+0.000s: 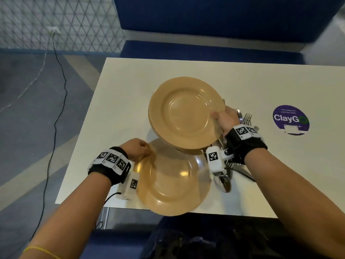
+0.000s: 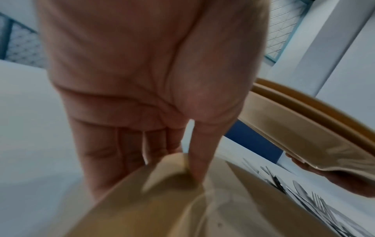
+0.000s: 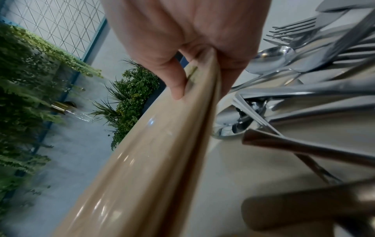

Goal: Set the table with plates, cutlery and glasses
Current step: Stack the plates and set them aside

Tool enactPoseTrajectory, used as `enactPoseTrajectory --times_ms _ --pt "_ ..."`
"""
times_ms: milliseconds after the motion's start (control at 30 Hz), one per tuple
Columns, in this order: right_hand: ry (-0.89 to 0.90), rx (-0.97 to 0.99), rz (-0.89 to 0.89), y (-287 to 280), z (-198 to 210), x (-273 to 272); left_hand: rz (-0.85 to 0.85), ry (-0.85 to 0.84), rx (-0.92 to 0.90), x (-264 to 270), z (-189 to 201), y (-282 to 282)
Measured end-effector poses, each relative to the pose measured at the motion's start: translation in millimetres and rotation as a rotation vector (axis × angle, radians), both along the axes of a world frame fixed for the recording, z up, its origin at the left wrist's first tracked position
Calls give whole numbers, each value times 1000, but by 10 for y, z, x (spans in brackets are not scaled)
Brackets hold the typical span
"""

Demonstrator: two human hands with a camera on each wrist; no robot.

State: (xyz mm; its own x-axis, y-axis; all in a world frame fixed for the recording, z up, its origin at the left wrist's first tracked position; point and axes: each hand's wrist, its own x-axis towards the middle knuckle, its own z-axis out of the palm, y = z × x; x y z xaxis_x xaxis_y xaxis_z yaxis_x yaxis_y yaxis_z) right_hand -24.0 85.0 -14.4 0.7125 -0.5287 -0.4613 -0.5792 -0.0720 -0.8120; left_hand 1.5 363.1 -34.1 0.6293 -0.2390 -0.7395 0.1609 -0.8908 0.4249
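Two or more stacked tan plates (image 1: 184, 113) hang tilted above the white table (image 1: 127, 86); my right hand (image 1: 223, 118) grips their right rim, thumb on top (image 3: 198, 64). The stack's underside (image 2: 304, 128) shows in the left wrist view. A single tan plate (image 1: 168, 182) lies lower, jutting past the table's near edge. My left hand (image 1: 139, 148) pinches its far left rim, thumb above and fingers below (image 2: 182, 162). This plate (image 2: 162, 208) looks blurred. A pile of forks, knives and spoons (image 1: 246, 118) lies on the table under my right hand (image 3: 304, 89).
A round purple sticker (image 1: 290, 119) is stuck to the table at the right. A blue bench (image 1: 205, 51) runs behind the table's far edge. A black cable (image 1: 56, 113) trails over the floor at the left. No glasses are in view.
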Motion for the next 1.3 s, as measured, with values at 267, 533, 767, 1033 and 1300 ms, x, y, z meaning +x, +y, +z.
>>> enactPoseTrajectory --times_ms 267,533,767,1033,1300 --pt "-75 81 -62 246 86 -126 314 -221 -304 226 143 136" --pt "-6 -204 79 33 126 -61 624 -243 -509 384 180 -354" --pt "53 -117 98 -516 91 -238 625 -228 -506 378 236 -1154" --pt "13 -293 20 -1782 128 -520 239 -379 -402 209 243 -2526" --pt "108 -309 -30 -3327 63 -1194 142 -370 -359 -490 182 -4077"
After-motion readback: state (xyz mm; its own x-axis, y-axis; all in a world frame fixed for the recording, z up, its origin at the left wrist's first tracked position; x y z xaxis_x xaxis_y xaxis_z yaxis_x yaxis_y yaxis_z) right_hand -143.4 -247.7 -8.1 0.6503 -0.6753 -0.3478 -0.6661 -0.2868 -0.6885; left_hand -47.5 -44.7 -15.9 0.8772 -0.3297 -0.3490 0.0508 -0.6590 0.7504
